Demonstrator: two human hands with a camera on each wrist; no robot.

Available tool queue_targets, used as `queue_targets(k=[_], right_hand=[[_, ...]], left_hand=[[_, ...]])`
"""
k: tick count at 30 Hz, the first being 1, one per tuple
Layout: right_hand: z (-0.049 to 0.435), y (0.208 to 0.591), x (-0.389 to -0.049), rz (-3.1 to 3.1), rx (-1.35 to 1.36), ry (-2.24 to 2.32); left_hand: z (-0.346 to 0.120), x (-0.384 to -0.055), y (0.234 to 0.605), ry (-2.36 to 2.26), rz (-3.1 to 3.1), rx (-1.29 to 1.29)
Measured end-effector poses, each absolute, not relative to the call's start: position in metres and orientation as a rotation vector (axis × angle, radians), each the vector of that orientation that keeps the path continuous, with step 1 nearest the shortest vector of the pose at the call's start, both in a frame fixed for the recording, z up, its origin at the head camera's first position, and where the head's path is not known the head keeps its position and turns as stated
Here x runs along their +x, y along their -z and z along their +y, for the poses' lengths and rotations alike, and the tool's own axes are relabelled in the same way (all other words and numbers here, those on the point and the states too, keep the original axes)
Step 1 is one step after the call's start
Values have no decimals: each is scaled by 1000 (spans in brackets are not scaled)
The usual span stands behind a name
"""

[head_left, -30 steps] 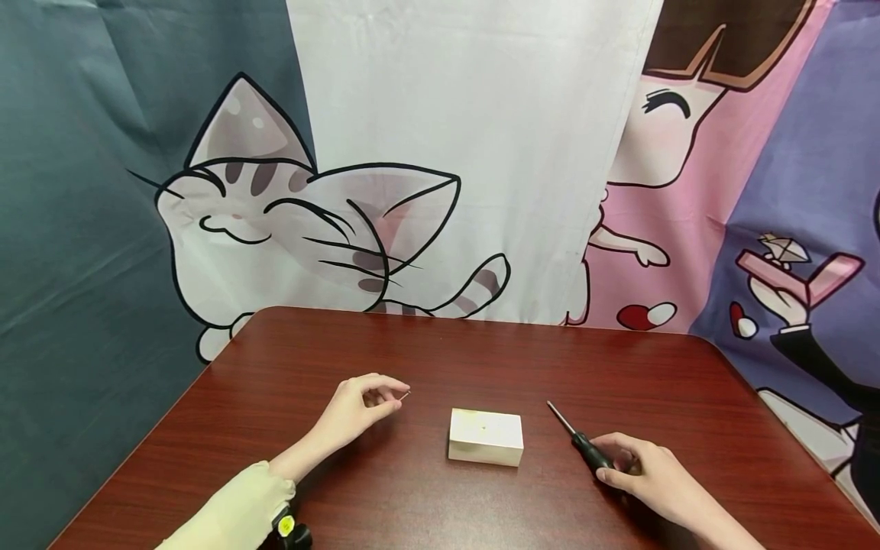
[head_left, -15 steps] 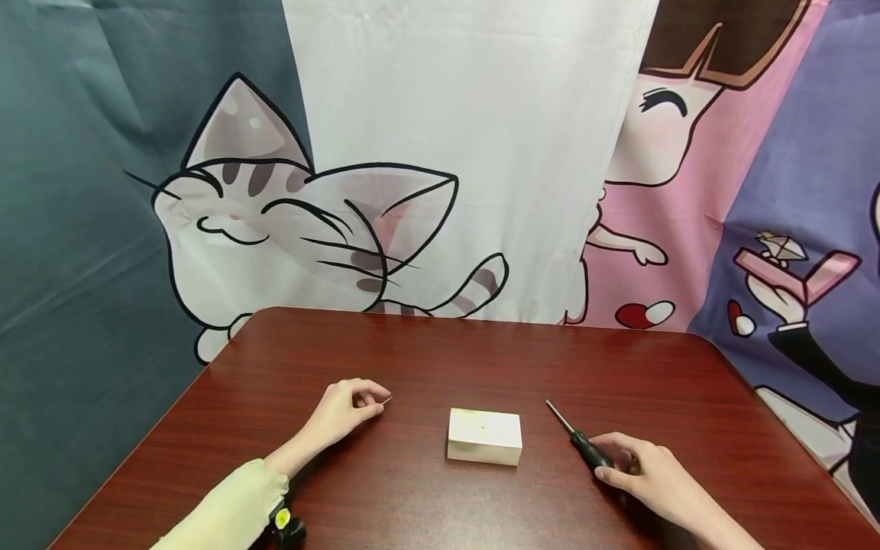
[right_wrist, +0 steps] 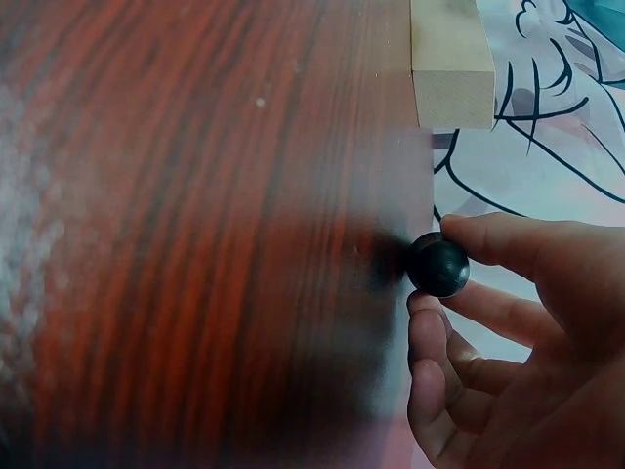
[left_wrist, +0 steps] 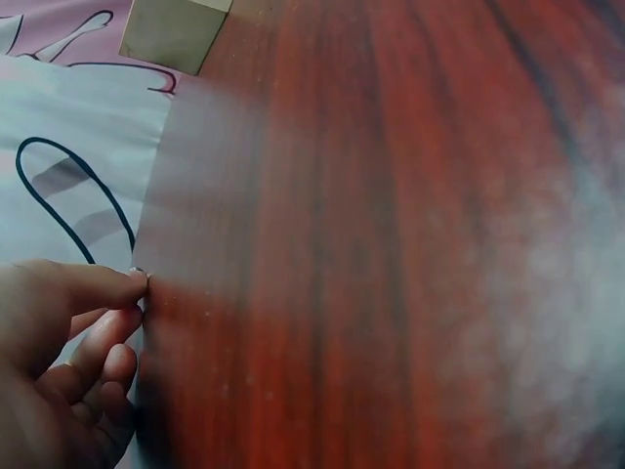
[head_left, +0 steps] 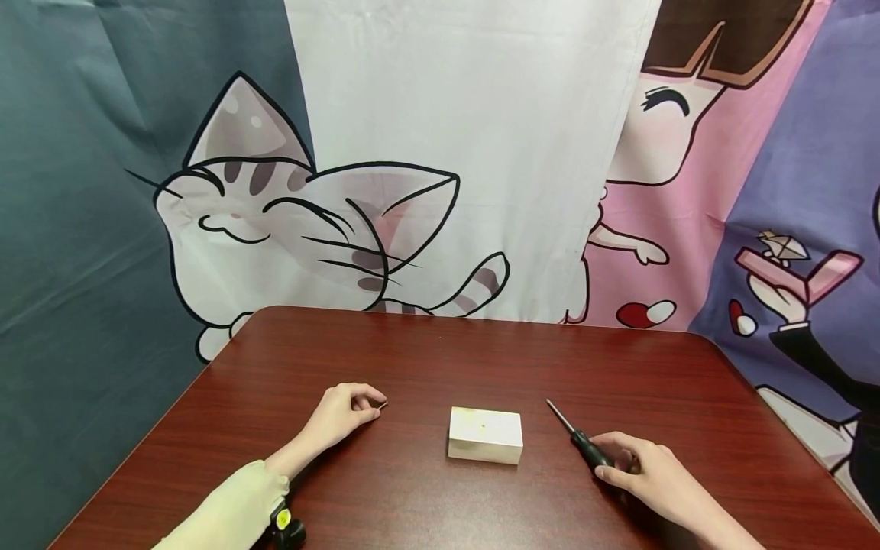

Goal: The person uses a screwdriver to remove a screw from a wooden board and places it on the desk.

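My left hand (head_left: 347, 409) pinches a small thin screw-like piece (head_left: 383, 405) between thumb and fingertips, left of the block and close over the table. Only a tiny shiny end of that piece (left_wrist: 138, 271) shows at the fingertips in the left wrist view. A pale wooden block (head_left: 485, 435) with a small dark spot on its top lies between both hands. On the right, my right hand (head_left: 639, 470) grips a screwdriver (head_left: 590, 452) by its black handle, its metal shaft pointing away and to the left. In the right wrist view, the handle's round end (right_wrist: 439, 265) faces the camera.
Everything is over a reddish-brown wooden table (head_left: 440, 359) with rounded far corners. Behind its far edge hangs a cloth backdrop (head_left: 481, 99) printed with cartoon figures. A dark wrist device (head_left: 285, 525) sits at my left cuff.
My left hand has moved left and slightly nearer with the small screw-like piece, away from the block. The right hand, screwdriver and block have stayed in place.
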State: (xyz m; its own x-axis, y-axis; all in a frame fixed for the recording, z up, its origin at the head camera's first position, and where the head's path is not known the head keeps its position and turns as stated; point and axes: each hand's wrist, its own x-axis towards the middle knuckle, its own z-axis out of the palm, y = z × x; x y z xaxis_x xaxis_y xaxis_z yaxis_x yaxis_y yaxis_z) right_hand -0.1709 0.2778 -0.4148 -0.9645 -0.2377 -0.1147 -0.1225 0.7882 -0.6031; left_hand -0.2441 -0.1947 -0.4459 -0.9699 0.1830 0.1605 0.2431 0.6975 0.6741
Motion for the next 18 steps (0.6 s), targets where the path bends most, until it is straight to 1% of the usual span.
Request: queue_targets(k=[18], right_hand=[[278,415,-171,2791,-275,922]], left_hand=[[-196,-245,444,1111,-2805,-447]])
